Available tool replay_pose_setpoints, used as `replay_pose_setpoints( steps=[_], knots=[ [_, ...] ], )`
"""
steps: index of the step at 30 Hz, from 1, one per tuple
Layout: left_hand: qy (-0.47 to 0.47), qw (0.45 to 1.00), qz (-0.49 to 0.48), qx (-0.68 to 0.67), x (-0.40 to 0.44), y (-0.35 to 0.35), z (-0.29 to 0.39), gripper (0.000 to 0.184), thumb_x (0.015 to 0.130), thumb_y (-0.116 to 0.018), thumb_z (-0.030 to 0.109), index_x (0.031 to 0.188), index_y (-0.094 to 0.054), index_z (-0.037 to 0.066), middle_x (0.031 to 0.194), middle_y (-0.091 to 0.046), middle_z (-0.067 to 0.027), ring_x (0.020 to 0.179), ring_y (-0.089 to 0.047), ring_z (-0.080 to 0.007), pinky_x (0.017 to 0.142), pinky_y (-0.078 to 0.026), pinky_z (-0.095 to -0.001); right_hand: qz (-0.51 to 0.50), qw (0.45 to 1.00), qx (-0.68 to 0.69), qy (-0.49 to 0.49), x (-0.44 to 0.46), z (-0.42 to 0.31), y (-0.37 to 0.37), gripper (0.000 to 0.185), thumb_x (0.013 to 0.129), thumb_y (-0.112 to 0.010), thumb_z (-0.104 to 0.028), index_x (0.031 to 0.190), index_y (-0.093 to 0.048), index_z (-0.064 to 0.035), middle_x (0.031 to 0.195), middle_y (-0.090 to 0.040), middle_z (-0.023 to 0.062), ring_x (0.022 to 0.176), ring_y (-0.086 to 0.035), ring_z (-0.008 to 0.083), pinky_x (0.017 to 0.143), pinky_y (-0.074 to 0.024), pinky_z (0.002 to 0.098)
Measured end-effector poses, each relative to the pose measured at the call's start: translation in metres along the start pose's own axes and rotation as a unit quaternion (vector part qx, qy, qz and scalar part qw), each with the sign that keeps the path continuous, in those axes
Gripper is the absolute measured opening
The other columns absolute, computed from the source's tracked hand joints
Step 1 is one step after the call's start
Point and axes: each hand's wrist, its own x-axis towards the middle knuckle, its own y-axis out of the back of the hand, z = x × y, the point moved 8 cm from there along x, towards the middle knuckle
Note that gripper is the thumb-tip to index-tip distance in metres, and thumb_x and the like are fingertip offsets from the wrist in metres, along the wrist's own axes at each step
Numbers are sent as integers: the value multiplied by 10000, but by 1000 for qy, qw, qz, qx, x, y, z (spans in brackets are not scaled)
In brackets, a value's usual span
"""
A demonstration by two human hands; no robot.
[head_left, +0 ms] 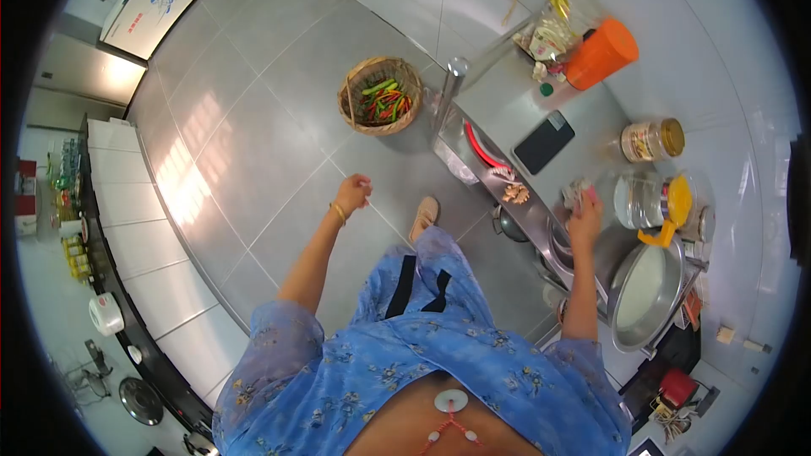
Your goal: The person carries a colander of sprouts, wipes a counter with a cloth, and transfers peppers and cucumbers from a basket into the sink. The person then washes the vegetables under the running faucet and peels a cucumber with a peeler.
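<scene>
My left hand (355, 192) hangs over the tiled floor with its fingers curled in, and I see nothing in it. Above the steel counter, my right hand (585, 221) is closed on a small crumpled pink and whitish thing (576, 192), whose kind I cannot make out. A black phone (544, 143) lies just beyond that hand. Ginger (515, 193) sits on the counter's near edge, beside a red-handled tool (484, 146). To the right of the hand is a clear jar (639, 201) with a yellow lid.
On the floor ahead stands a wicker basket (347, 110) with red and green chillies (387, 104). The counter (498, 89) also carries an orange container (602, 54), a plastic food bag (551, 32) and a gold-lidded jar (652, 140). A large steel pot (621, 329) is at right.
</scene>
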Motion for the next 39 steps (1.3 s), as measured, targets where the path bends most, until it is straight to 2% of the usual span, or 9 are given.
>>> replay_pose_setpoints(
  steps=[7, 13, 18, 23, 24, 29, 31, 33, 39],
  knots=[
    [17, 998, 48, 49, 165, 73, 79, 254, 751, -573, 49, 998, -544, -3, 702, -576, -65, 451, -539, -134, 379, -423, -244, -2, 979, -107, -172, -11, 20, 4, 358, 768, -567, -49, 1125, -579, -67, 957, -492, 208, 882, -528, 376, 785, -434, 419],
    [-4, 982, 47, 181, 343, 118, 85, 239, 746, -590, 65, 975, -564, 4, 726, -586, -75, 498, -564, -157, 410, -440, -270, -7, 996, -9, -93, 9, -74, -26, 377, 753, -573, -31, 1129, -577, -48, 936, -486, 203, 877, -518, 362, 786, -427, 399],
    [-126, 938, 38, 320, 438, 129, 147, 317, 719, -622, 106, 1001, -553, -20, 741, -608, -125, 552, -594, -242, 514, -486, -331, -25, 938, -171, -301, 9, -16, -46, 390, 736, -531, -35, 1124, -568, -58, 946, -521, 197, 886, -524, 356, 766, -429, 418],
    [-186, 862, 40, 470, 531, 120, 166, 506, 700, -640, 155, 1143, -493, -40, 1099, -542, -254, 1036, -542, -328, 819, -448, -371, 24, 910, -237, -340, 50, -56, -65, 256, 836, -498, -164, 1068, -571, -87, 832, -551, 207, 850, -521, 387, 743, -420, 450],
    [-94, 878, -27, 468, 543, 115, 167, 522, 693, -634, 151, 1151, -482, -48, 1237, -444, -272, 1152, -450, -328, 895, -401, -379, 25, 902, -244, -356, 53, -60, -70, 256, 836, -498, -164, 1068, -571, -87, 832, -551, 207, 850, -521, 387, 743, -420, 450],
    [-52, 913, -172, 366, 564, 81, 152, 351, 681, -589, 90, 1004, -507, -18, 819, -586, -181, 765, -590, -314, 664, -430, -404, 33, 907, -176, -381, 65, -65, -89, 276, 819, -507, -106, 1086, -574, -93, 891, -509, 195, 820, -517, 354, 721, -420, 422],
    [0, 899, -193, 392, 579, 80, 123, 218, 695, -617, 99, 878, -541, 7, 657, -567, -101, 582, -565, -236, 530, -432, -361, 80, 937, -183, -287, 85, -82, -87, 273, 800, -495, -79, 1057, -587, -80, 894, -567, 185, 822, -510, 356, 733, -410, 422],
    [44, 953, -229, 193, 560, 72, 120, 133, 732, -625, 146, 785, -538, 61, 550, -510, -16, 473, -509, -140, 425, -381, -295, 101, 924, -146, -337, 88, -76, -88, 300, 770, -482, -32, 1051, -584, -62, 951, -584, 178, 858, -505, 372, 764, -406, 435],
    [79, 941, -255, 206, 493, 64, 145, 148, 771, -608, 135, 706, -478, 101, 525, -449, -1, 449, -443, -109, 461, -406, -274, 66, 886, -81, -452, 40, -58, -64, 280, 771, -502, -53, 1034, -580, -111, 946, -521, 202, 905, -531, 379, 765, -448, 444]
  ],
)
